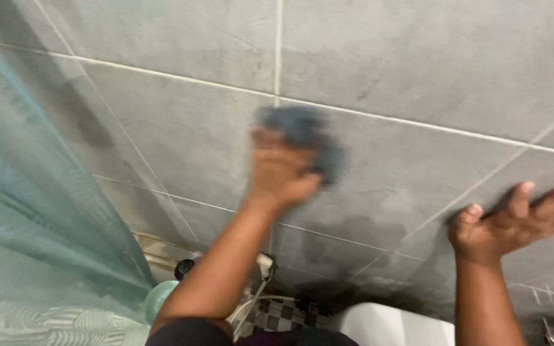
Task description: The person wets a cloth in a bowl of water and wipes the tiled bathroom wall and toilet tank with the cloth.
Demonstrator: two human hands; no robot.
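Fingers of the left hand [281, 172] are curled round a dark cloth [309, 138], pressing it flat to the grey tile wall [418, 70]; hand and cloth are blurred. The right hand [514, 221] holds nothing, fingers spread and tips on the wall, apparently for balance. Nearer, low down, a white rim [392, 323] shows beside a hose [254, 301], with a green curtain [27, 243] hanging at the left
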